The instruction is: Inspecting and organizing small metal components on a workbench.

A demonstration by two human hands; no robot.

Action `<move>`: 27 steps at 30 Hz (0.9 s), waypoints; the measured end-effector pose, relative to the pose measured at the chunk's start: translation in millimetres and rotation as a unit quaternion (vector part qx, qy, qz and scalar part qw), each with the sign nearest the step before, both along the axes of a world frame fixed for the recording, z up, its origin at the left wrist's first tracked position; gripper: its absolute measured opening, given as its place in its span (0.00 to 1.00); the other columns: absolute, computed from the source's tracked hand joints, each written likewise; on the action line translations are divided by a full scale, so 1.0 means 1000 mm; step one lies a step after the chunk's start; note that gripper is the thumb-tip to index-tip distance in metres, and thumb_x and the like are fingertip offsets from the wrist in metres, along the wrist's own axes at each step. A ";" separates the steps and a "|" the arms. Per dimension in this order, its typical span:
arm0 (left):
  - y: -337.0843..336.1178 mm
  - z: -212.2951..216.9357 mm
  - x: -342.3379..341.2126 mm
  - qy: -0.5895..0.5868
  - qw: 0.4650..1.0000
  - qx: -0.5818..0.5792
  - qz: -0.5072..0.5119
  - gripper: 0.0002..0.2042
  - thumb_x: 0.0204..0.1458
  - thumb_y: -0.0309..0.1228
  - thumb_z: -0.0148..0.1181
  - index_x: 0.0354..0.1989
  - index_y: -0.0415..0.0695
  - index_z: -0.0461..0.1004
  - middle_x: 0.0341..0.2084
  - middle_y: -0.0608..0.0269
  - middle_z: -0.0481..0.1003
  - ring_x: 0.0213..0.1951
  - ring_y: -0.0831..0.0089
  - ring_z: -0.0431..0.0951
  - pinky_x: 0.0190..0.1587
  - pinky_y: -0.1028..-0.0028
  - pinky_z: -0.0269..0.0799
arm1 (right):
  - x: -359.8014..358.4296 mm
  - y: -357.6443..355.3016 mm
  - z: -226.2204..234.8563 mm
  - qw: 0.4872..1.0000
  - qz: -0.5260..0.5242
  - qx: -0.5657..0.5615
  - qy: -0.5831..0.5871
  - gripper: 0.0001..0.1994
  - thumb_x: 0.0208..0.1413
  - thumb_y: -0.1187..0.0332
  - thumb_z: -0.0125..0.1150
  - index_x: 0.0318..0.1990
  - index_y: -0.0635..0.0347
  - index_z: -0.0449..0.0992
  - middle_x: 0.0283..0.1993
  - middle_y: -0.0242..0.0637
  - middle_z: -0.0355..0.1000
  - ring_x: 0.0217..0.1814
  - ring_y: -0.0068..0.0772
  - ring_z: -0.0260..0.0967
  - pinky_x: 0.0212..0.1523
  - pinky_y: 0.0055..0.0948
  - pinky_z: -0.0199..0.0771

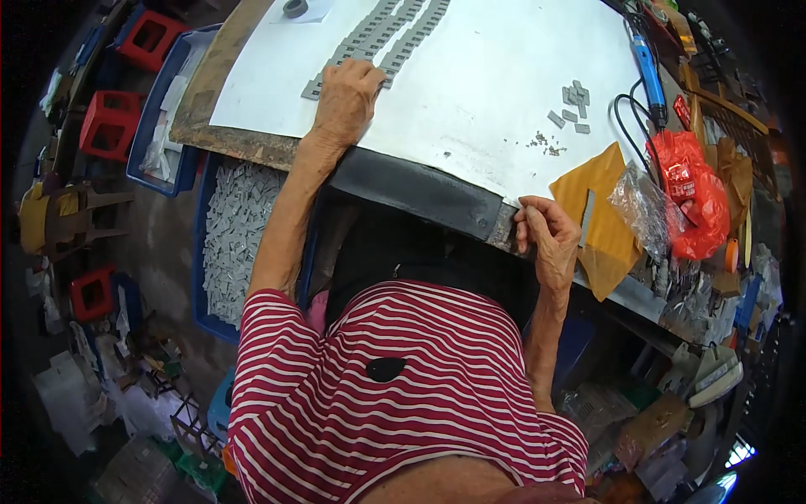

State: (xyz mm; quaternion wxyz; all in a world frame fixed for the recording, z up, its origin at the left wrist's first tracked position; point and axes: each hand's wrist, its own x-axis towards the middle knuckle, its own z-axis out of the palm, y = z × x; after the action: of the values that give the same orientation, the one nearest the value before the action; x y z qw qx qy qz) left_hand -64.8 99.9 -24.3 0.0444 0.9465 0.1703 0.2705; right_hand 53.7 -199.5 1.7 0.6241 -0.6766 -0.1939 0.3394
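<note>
Rows of small flat grey pieces (369, 38) lie edge to edge on a white sheet (470, 92), running away from me in slanted lines. My left hand (348, 97) rests over the near end of these rows, fingers curled down and close together. Its knuckles cover the fingertips, so what they grip is hidden. At the front edge of the table, my right hand (552, 239) is closed in a pinch, thumb against forefinger. Anything between those fingertips is too small to make out. Several loose grey pieces (576, 97) lie in a group farther right on the sheet.
Small crumbs (550, 146) lie near the loose pieces. A blue pen-shaped tool (648, 80) with a black cable, a red plastic bag (693, 193) and yellow-brown paper (583, 181) crowd the right side. Below the left edge stands a blue bin (201, 277) full of grey pieces.
</note>
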 end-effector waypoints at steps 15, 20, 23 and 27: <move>-0.020 0.017 0.020 -0.018 0.999 0.001 -0.049 0.09 0.37 0.19 0.56 0.29 0.41 0.71 0.29 0.58 0.72 0.36 0.62 0.71 0.37 0.65 0.63 | -0.002 -0.033 0.013 0.999 -0.035 0.007 -0.016 0.08 0.55 0.75 0.49 0.39 0.71 0.70 0.27 0.35 0.69 0.19 0.17 0.62 0.17 0.14 0.62; -0.073 0.035 0.078 -0.008 0.979 -0.096 -0.179 0.07 0.40 0.19 0.56 0.30 0.40 0.73 0.27 0.56 0.74 0.33 0.65 0.73 0.37 0.67 0.67 | -0.002 -0.045 0.022 0.999 -0.041 0.020 -0.019 0.08 0.54 0.76 0.49 0.39 0.71 0.70 0.27 0.34 0.69 0.20 0.16 0.63 0.17 0.13 0.62; -0.095 0.035 0.121 0.017 0.953 -0.199 -0.227 0.06 0.46 0.19 0.52 0.34 0.37 0.72 0.30 0.54 0.72 0.33 0.63 0.73 0.37 0.69 0.69 | -0.003 -0.053 0.028 0.999 -0.048 0.021 -0.014 0.08 0.54 0.76 0.49 0.39 0.70 0.70 0.27 0.34 0.69 0.21 0.15 0.63 0.18 0.13 0.63; -0.105 0.018 0.166 0.024 0.946 -0.193 -0.258 0.08 0.46 0.22 0.53 0.36 0.37 0.72 0.31 0.53 0.71 0.32 0.61 0.72 0.37 0.70 0.69 | 0.001 -0.066 0.037 0.998 -0.057 0.011 -0.022 0.08 0.54 0.75 0.49 0.39 0.69 0.70 0.27 0.33 0.69 0.21 0.15 0.63 0.19 0.13 0.63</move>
State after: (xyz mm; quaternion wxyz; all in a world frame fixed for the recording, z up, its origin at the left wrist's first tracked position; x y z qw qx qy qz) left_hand 101.3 -4.9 -6.6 0.2904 0.9375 -0.0299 0.1891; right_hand 55.2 -265.4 38.5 0.6453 -0.6870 -0.1726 0.2862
